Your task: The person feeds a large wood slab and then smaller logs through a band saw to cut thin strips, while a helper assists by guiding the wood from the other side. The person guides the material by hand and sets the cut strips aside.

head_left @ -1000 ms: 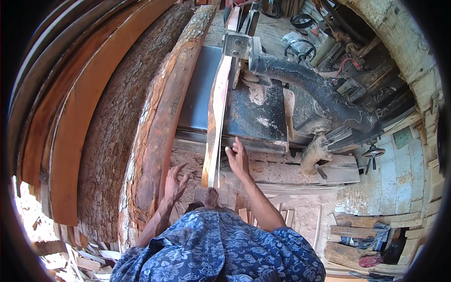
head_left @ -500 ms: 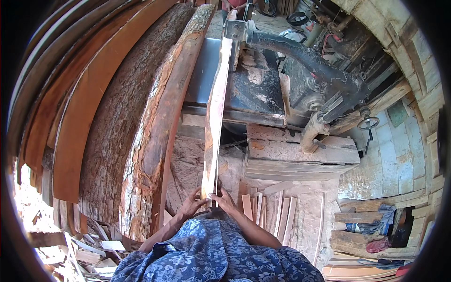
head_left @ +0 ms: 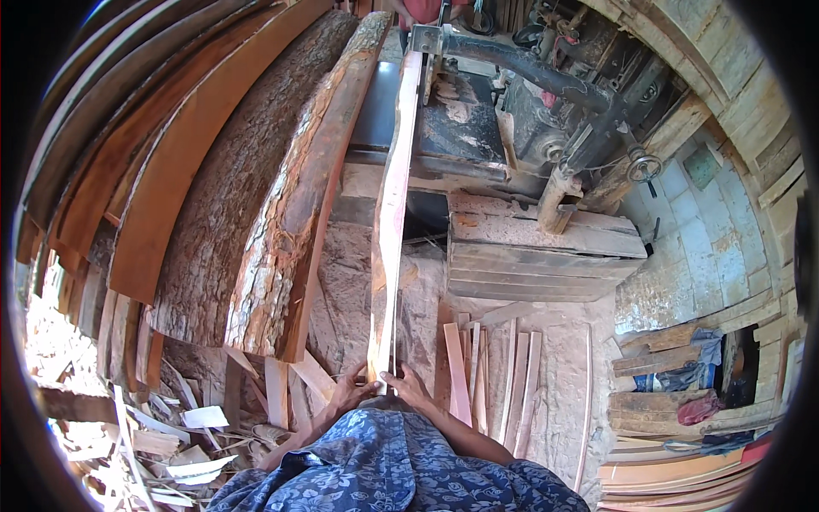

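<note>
A long, narrow wooden plank (head_left: 392,205) with one wavy bark edge stretches away from my waist. Its far end rests on the metal saw table (head_left: 375,111), beside the blade guide of a band saw (head_left: 429,39). My left hand (head_left: 351,388) grips the near end at its left corner. At the right corner, my right hand (head_left: 408,384) closes on the same end, thumb toward the wood. Both forearms come up from the lower edge over a blue flowered shirt. The fingertips under the plank are hidden.
Thick bark-edged slabs (head_left: 281,213) lean along the left. Wood offcuts (head_left: 192,435) litter the lower left floor. Thin strips (head_left: 503,375) lie to my right. A wooden box-like base (head_left: 537,269) stands before the saw. Another person (head_left: 424,10) stands beyond the saw table.
The view has tilted, so the saw and slabs appear higher or shifted. Both hands keep their hold on the plank's near end. More of the person beyond the saw shows.
</note>
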The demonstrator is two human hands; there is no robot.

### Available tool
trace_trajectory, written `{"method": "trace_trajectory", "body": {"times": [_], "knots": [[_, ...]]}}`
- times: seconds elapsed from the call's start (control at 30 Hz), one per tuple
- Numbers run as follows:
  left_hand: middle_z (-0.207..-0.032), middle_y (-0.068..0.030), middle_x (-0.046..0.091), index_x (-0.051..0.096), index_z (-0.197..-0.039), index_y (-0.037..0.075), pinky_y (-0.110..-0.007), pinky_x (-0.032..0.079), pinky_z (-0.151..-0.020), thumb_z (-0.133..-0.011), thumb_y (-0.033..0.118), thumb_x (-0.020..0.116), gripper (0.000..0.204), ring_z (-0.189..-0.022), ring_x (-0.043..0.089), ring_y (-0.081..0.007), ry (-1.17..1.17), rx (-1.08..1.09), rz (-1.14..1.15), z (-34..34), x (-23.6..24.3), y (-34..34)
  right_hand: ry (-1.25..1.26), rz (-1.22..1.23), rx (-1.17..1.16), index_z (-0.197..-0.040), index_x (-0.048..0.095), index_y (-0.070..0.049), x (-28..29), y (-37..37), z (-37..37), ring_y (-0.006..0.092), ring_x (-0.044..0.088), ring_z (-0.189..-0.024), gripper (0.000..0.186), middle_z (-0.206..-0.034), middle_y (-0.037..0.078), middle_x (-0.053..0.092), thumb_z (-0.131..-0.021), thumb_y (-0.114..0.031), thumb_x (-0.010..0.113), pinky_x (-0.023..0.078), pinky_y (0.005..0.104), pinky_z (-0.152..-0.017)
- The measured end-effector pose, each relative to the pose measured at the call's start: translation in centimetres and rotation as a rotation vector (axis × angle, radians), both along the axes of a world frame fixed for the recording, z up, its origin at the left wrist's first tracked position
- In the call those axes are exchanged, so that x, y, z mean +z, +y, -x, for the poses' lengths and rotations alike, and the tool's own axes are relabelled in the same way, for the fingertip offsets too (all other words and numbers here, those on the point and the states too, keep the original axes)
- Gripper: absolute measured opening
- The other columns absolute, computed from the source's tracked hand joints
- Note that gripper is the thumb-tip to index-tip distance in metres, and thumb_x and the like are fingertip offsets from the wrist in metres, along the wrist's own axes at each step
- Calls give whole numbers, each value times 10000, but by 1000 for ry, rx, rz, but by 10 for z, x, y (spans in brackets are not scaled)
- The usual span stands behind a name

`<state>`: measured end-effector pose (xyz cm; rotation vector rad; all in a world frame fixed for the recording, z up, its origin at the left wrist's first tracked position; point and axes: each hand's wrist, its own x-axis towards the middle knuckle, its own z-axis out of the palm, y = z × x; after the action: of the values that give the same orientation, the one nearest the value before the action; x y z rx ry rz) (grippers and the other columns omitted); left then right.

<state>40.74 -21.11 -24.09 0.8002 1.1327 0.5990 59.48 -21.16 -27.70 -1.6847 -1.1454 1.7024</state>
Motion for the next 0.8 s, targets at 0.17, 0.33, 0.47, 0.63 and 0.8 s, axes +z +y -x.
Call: {"method": "trace_trajectory", "body": {"times": [0.17,0.33,0.47,0.63,0.8], "knots": [[-940,-142,642,326,-1390,92,-265,499,-672,-795,182,705,712,-810,611,-167,106,-42,-33,13,-7,-78,3,20,21,-1272,401,32,-3,-78,11,215,593,-931,687,-1061,167,603,-799,-397,657,474,312,-774],[-942,-136,645,332,-1386,90,-278,496,-692,-771,213,730,742,-818,613,-166,82,-8,17,28,-18,-163,70,-78,-8,-1279,403,6,-6,-163,26,195,605,-893,631,-1030,156,615,-824,-358,644,477,304,-769],[-951,-128,648,352,-1380,97,-281,494,-680,-757,226,742,746,-802,614,-159,156,-38,66,38,0,-232,23,-106,14,-1285,404,-2,-10,-234,38,213,605,-915,636,-1068,156,610,-820,-361,648,459,316,-830],[-958,-131,654,354,-1376,81,-265,497,-687,-731,246,763,781,-795,618,-156,233,-74,36,54,-16,-322,65,1,11,-1291,392,14,21,-320,53,218,602,-937,671,-1082,169,606,-814,-380,649,460,316,-827],[-949,-147,653,330,-1380,53,-255,500,-687,-760,239,733,762,-796,625,-158,94,-2,3,61,-22,-404,95,-5,0,-1296,388,22,12,-402,59,219,600,-948,688,-1081,178,604,-811,-390,650,466,319,-811]]}}
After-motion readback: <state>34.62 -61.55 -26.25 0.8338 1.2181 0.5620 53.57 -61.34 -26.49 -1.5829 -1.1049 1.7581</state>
